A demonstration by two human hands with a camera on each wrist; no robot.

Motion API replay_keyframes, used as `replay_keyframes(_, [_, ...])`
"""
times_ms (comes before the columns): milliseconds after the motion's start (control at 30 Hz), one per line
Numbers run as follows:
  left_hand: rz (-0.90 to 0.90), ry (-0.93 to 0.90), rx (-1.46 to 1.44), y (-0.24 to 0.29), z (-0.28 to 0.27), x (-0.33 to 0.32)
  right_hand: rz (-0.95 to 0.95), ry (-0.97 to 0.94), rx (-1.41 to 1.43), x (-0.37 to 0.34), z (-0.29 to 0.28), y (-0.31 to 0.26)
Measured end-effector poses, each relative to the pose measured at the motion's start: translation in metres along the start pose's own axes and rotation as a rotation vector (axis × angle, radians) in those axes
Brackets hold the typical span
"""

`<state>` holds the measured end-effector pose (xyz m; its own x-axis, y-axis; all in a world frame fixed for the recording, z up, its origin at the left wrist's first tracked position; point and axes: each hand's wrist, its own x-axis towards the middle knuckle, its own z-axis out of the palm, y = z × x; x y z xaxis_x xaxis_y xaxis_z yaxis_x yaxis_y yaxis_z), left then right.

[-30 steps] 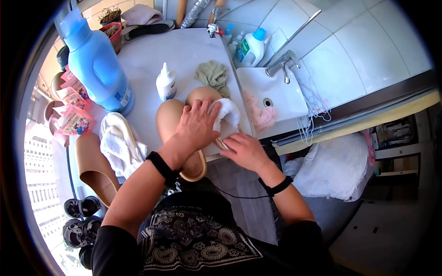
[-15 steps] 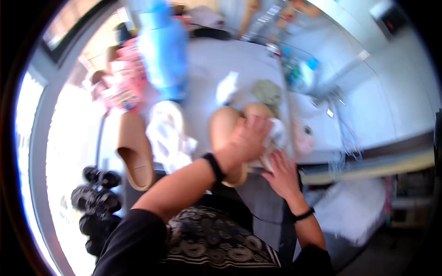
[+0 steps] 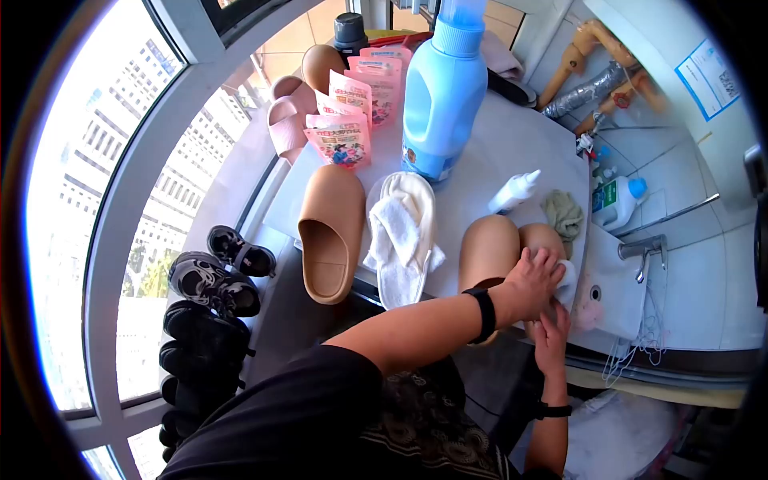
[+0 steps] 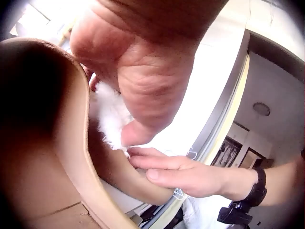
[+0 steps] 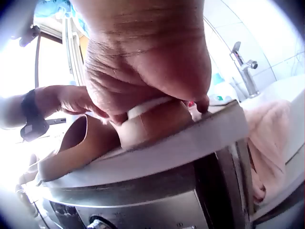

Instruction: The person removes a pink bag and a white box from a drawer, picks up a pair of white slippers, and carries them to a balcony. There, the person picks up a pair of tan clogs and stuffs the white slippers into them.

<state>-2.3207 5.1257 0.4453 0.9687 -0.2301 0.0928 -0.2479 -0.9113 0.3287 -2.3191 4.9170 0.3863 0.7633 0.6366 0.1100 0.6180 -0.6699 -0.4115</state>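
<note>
A tan slipper (image 3: 542,234) lies at the table's edge beside its matching slipper (image 3: 488,248), both toes pointing away from me. My left hand (image 3: 528,284) is over its opening, with the thumb and curled fingers holding a fluffy white cloth (image 4: 112,117) against the inside. Part of the cloth is hidden under the palm. At the heel end, my right hand (image 3: 552,344) grips the slipper's rim, thumb on one side and fingers on the other in the right wrist view. A white nozzle bottle (image 3: 514,192) and a crumpled green cloth (image 3: 564,214) are just beyond the toes.
Left on the table are another tan slipper (image 3: 332,232), a white slipper (image 3: 392,284) with a white cloth (image 3: 398,228), pink pouches (image 3: 339,144) and a tall blue detergent bottle (image 3: 440,112). To the right, a pink cloth (image 3: 590,316) lies in a sink with a faucet (image 3: 644,248). Dark shoes (image 3: 204,280) line the window.
The head view has swung left, so the table sits further right and more window shows. Both hands stay at the same slipper, with the right hand now closer beside the left.
</note>
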Motion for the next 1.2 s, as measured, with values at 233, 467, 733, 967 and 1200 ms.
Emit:
replay_keyframes(233, [0.083,0.134,-0.355,-0.026,-0.037,-0.022,-0.069,0.095,-0.316,-0.001,-0.025,-0.043])
replay_keyframes(467, [-0.31,0.227,-0.324,-0.136,-0.126,-0.132,0.14,0.221,0.571,-0.014,-0.009,-0.117])
replay_keyframes(733, [-0.463,0.014,-0.046,-0.176,-0.097,-0.187,0.201,-0.129,0.467,0.076,0.04,-0.227])
replay_keyframes(967, [-0.248,0.436,-0.287,-0.155,-0.094,-0.195,0.348,-0.139,0.605,0.089,0.081,-0.224])
replay_keyframes(1200, [0.19,0.423,-0.517,-0.132,-0.094,-0.211,0.269,0.112,0.859,0.062,0.076,-0.239])
